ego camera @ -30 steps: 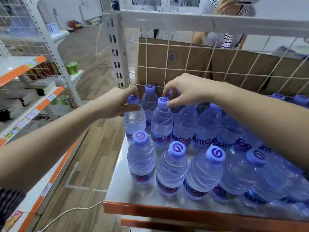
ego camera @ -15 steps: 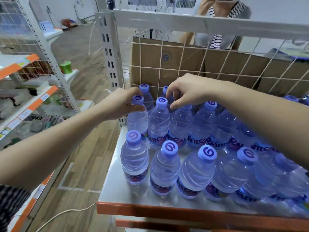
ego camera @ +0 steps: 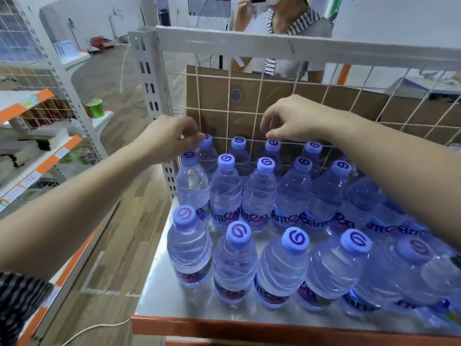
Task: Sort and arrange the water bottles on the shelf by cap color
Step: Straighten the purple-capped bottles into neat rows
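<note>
The left hand (ego camera: 172, 138) has its fingers curled on the near edge of the cap of the back-left bottle (ego camera: 206, 146), seemingly pinching it. The right hand (ego camera: 291, 121) holds thumb and forefinger together right at the top of the third back bottle (ego camera: 273, 146), but whether they grip the cap or only touch it I cannot tell. Half a second ago the left hand held the leftmost cap of the middle row (ego camera: 225, 188) and the right was nearer the centre; both have since reached further back and spread apart. The back bottles now stand in a line against the wire grid (ego camera: 228, 109), so I judge this to be straightening rather than sorting, as every cap in view is the same lilac. The front row (ego camera: 234, 258) stands loosely spaced on the shelf (ego camera: 159, 283). The right forearm covers the bottles further right, and those at the frame's right edge are blurred, so their cap colours cannot be read. The back bottles' lower halves are hidden behind the middle row.
</note>
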Demonstrator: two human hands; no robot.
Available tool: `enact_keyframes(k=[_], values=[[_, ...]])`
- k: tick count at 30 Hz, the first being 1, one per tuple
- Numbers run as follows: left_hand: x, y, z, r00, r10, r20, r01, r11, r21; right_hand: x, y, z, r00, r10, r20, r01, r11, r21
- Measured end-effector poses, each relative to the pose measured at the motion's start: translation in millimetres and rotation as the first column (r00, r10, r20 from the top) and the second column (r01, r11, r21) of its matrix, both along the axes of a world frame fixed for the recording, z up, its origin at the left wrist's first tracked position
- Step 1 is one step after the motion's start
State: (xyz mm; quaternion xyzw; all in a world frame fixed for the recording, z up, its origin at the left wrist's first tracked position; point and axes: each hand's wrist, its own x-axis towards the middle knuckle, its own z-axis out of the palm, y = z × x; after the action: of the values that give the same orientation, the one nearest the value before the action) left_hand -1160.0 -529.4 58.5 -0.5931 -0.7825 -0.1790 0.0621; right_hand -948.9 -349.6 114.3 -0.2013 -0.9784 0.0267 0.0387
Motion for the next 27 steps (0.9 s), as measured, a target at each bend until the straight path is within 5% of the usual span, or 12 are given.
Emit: enact_keyframes(k=[9, 14, 21, 27], values=[[18.5, 61.4, 3.3, 0.943, -0.31, -0.126, 0.298, 0.949, -0.101, 2.0, 23.2, -29.9, 0.994, -0.004, 0.107, 0.009, 0.999, -0.048], [26.1, 85.5, 10.2, 0.944, -0.308, -0.119, 0.284, 0.941, -0.187, -2.5, 24.9, -42.7, 0.994, 0.028, 0.11, -0.036, 0.996, 0.076], [33.8, 103.3, 12.1, 0.956, -0.292, 0.026, 0.282, 0.89, -0.357, 8.2, 33.5, -33.7, 0.987, 0.022, 0.161, -0.028, 0.999, 0.029], [47.4, 107.2, 5.5, 0.936, -0.352, 0.022, 0.344, 0.898, -0.276, 6.0, 37.7, -32.3, 0.981, 0.036, 0.188, -0.038, 0.999, 0.011]])
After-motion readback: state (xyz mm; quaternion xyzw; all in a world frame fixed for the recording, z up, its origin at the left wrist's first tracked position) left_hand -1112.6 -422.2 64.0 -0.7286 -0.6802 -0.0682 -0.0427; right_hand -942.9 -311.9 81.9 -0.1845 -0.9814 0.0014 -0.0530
